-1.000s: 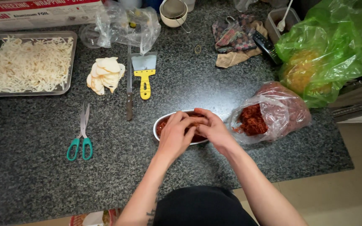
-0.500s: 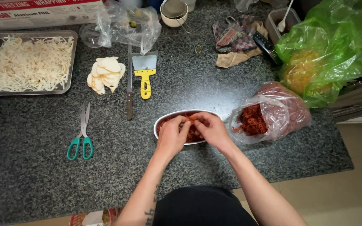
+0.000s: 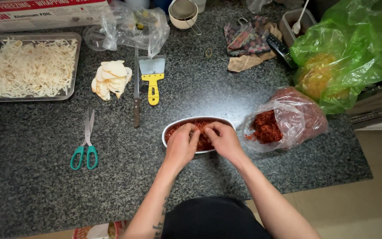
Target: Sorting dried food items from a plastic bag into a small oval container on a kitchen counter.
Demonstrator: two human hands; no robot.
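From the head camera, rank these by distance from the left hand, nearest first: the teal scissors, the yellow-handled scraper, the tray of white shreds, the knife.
Measured from the left hand, which is in the white dish:
1. Knife, up and to the left, its handle end nearest.
2. Yellow-handled scraper, straight above, next to the knife.
3. Teal scissors, far left, level with the hand.
4. Tray of white shreds, top-left corner.

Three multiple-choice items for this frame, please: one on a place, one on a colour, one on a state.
1. Where do the scissors lie?
A. left of the oval dish
B. inside the metal tray
C. on the green bag

2. What colour is the scraper handle?
A. red
B. yellow
C. black

3. What are both hands doing?
A. gripping the knife
B. resting flat on the counter
C. fingers in the dish's red shreds

Answers: 1 A, they lie on the counter left of the dish. 2 B, plainly yellow. 3 C, left hand and right hand meet over the shreds.
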